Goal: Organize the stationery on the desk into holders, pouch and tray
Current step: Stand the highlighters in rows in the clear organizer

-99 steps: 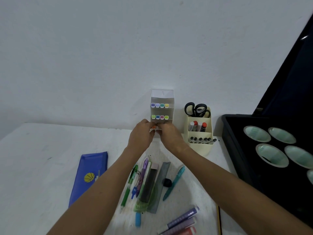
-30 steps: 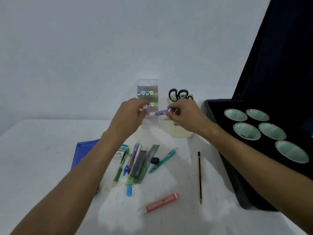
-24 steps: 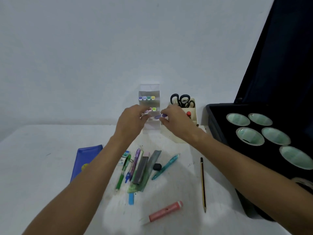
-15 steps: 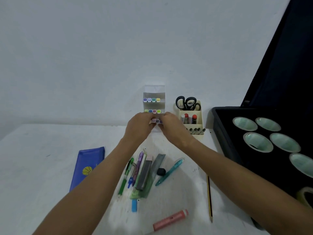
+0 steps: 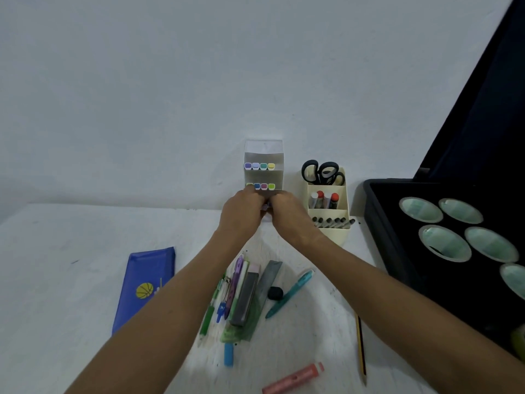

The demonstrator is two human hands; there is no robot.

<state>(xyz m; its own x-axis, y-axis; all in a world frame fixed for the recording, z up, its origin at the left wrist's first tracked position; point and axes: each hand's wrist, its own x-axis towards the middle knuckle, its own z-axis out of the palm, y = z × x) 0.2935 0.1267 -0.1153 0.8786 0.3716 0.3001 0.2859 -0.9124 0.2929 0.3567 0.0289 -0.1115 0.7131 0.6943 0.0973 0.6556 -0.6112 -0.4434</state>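
A clear tiered marker holder (image 5: 264,155) stands against the wall with two rows of coloured marker caps showing. My left hand (image 5: 241,216) and my right hand (image 5: 288,216) meet at its lowest tier, fingers curled. A bit of the purple marker (image 5: 265,206) shows between them, pinched from both sides. The rest of that marker and the tier are hidden by my fingers. A blue pouch (image 5: 145,282) lies at the left. At the right stands a cream holder (image 5: 331,234) containing scissors (image 5: 321,172) and pens.
A pile of pens and rulers (image 5: 244,297) lies under my arms, with a black eraser (image 5: 275,292) and a teal pen (image 5: 289,294) beside it. Nearer me lie a blue cap (image 5: 228,354), a pink marker (image 5: 292,378) and a pencil (image 5: 360,345). A black tray (image 5: 397,251) with tape rolls (image 5: 444,243) fills the right.
My right hand has carried the purple marker from mid-air to the holder's lowest tier. Both hands have closed in together there. One purple marker has gone from the desk.
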